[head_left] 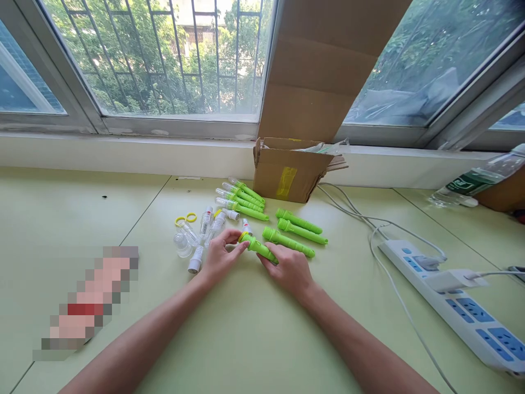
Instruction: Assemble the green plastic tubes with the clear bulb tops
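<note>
My right hand (287, 268) is closed around the plain end of a green threaded plastic tube (257, 246). At its threaded end, my left hand (223, 254) pinches a yellow ring (243, 236), which sits at the tube's mouth. Just beyond lie more green tubes without tops, the nearest one (289, 242) close to my right hand. Several green tubes with clear tips (241, 209) lie side by side farther back. Clear plastic caps (182, 244), small white-capped pieces (196, 259) and loose yellow rings (191, 217) are heaped left of my left hand.
An opened cardboard box (270, 183) stands against the sill behind the tubes. On the right are a white power strip (463, 312) with plugs and cables (404, 303), and a tilted plastic bottle (471, 178). A pixelated object (90, 301) lies on the left of the table (229, 350).
</note>
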